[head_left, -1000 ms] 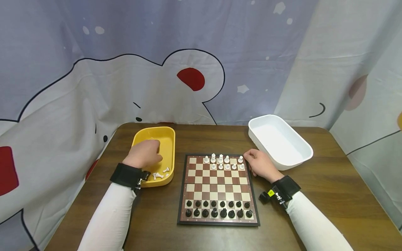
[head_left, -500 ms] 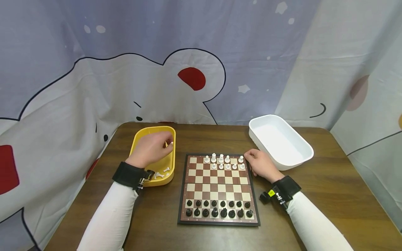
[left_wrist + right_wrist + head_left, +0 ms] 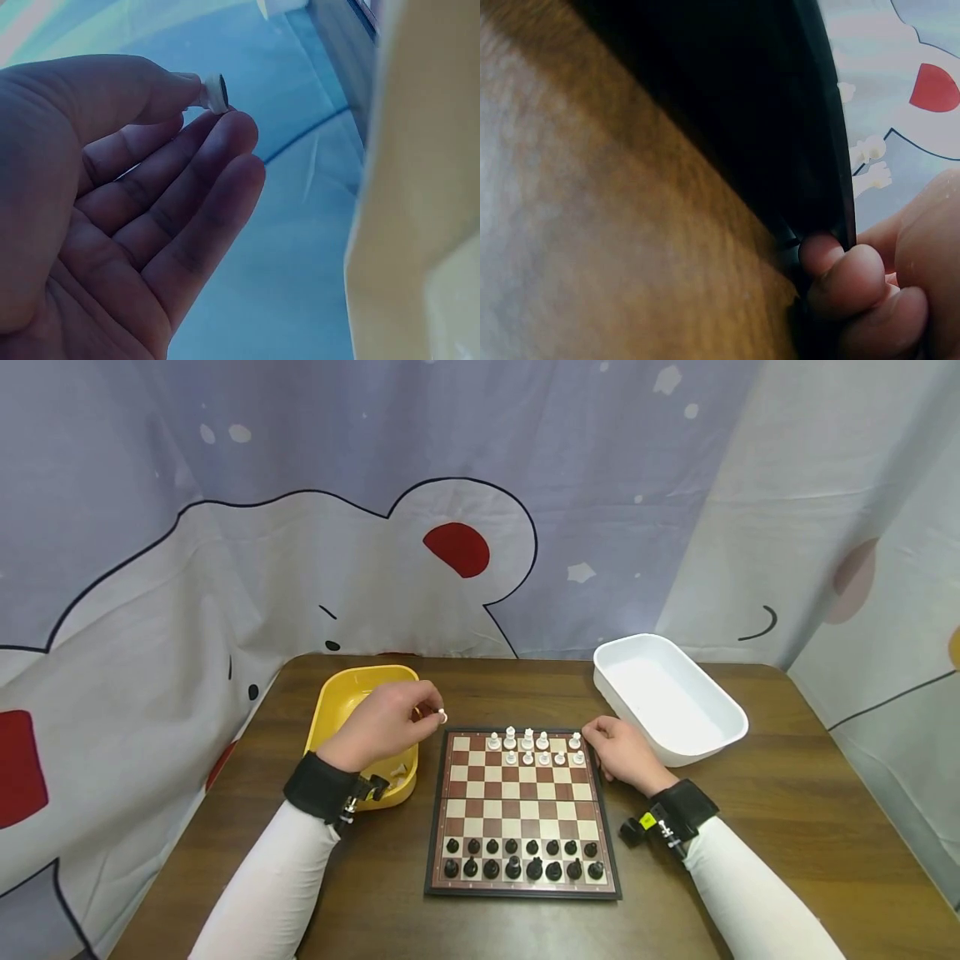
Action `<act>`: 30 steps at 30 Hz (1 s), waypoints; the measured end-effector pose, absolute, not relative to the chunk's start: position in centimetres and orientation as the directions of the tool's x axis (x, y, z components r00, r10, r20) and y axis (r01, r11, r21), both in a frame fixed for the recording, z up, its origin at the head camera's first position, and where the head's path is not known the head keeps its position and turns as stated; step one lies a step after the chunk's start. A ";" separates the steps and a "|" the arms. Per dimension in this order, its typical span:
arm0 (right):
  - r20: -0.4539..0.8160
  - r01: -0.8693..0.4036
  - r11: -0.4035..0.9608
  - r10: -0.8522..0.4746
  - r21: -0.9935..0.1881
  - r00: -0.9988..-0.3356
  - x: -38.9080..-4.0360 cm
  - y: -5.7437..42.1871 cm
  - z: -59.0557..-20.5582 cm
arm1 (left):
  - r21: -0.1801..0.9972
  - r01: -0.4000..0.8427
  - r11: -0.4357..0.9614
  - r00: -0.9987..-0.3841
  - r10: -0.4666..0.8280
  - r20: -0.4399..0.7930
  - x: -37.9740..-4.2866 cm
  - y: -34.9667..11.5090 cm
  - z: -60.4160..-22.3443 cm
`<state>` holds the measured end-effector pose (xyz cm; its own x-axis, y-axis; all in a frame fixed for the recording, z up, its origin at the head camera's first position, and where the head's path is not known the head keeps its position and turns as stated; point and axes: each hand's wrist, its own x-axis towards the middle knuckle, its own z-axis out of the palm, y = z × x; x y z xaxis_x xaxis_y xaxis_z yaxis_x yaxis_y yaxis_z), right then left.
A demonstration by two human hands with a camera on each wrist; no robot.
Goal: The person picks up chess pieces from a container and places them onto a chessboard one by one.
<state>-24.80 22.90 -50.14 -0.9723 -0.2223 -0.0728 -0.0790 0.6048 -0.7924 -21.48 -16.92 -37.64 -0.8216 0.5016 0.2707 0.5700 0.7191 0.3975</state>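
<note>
My left hand (image 3: 388, 720) is in the air past the right rim of the yellow tray (image 3: 322, 714). Between thumb and fingertips it pinches a small white chess piece (image 3: 217, 93), its dark round base facing outward; the fingers hide its kind. At the far right corner of the chessboard (image 3: 501, 811), my right hand (image 3: 622, 750) grips the board's edge, with curled fingers against the dark side in the right wrist view. White pieces (image 3: 528, 740) stand in two partial rows along the far side. Two full rows of black pieces (image 3: 512, 867) line the near side.
A few white pieces (image 3: 397, 770) lie in the near end of the yellow tray, partly hidden by my left wrist. The white tray (image 3: 667, 697) stands at the back right, close to my right hand. A patterned curtain (image 3: 300, 568) hangs behind the wooden table (image 3: 382, 893).
My left hand has risen out of the yellow tray and moved right toward the board, carrying the white chess piece. My right hand stays at the board's corner.
</note>
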 end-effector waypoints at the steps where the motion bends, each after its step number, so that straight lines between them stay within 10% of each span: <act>1: -0.074 -0.078 0.607 -0.221 -0.791 -0.973 -24.8 22.9 -50.1 | 0.402 0.573 0.714 -0.820 0.506 0.269 -21.4 -16.7 -37.7; 30: -0.063 -0.089 0.601 -0.228 -0.794 -0.972 -24.7 22.8 -50.0 | 0.376 0.571 0.730 -0.818 0.546 0.182 -21.0 -10.6 -40.3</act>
